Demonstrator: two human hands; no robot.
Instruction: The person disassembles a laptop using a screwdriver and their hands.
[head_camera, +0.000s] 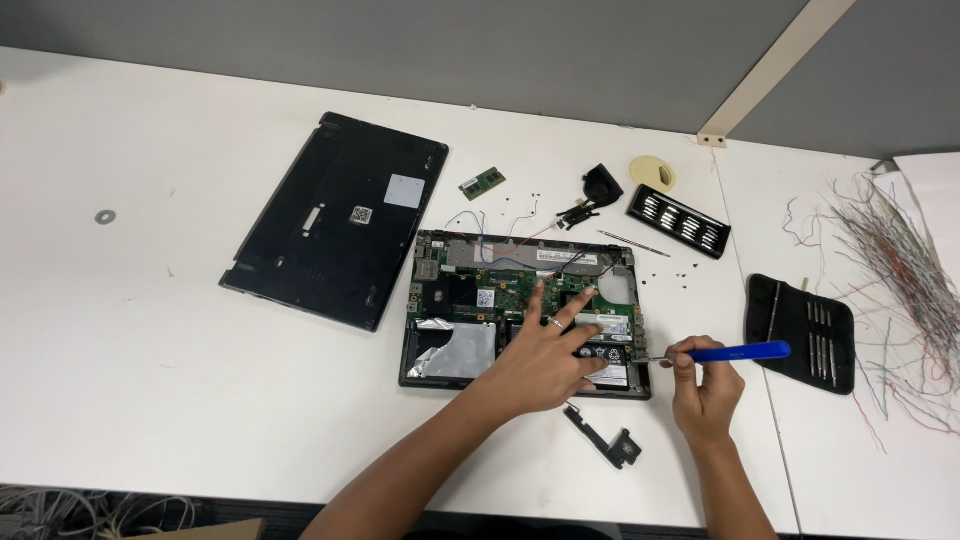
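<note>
**A:** Where's everything sitting right now?

**B:** From my remote seat: the opened black laptop base with the green circuit board showing (525, 315) lies mid-counter, its front edge well back from the near edge of the white counter (130, 350). My left hand (545, 362) rests flat on the board's right half, grip spread, fingers fanned, holding nothing. My right hand (705, 385) sits just off the base's right edge, grip pinching the blue-handled screwdriver (735, 352), tip at the base's right rim.

**A:** Any room to move?

**B:** Plenty on the left: the removed black bottom cover (335, 220) lies tilted just beside the base's upper-left corner, with bare counter beyond it. The right is tighter. The black fabric tool pouch (800, 335) is near the screwdriver's handle end, with a tangle of thin coloured wires (900, 270) past it. A small black L-shaped bracket (605, 438) lies just in front of the base, between my two arms. Behind: a green memory stick (482, 183), a black bit holder (678, 220) and loose screws.
</note>
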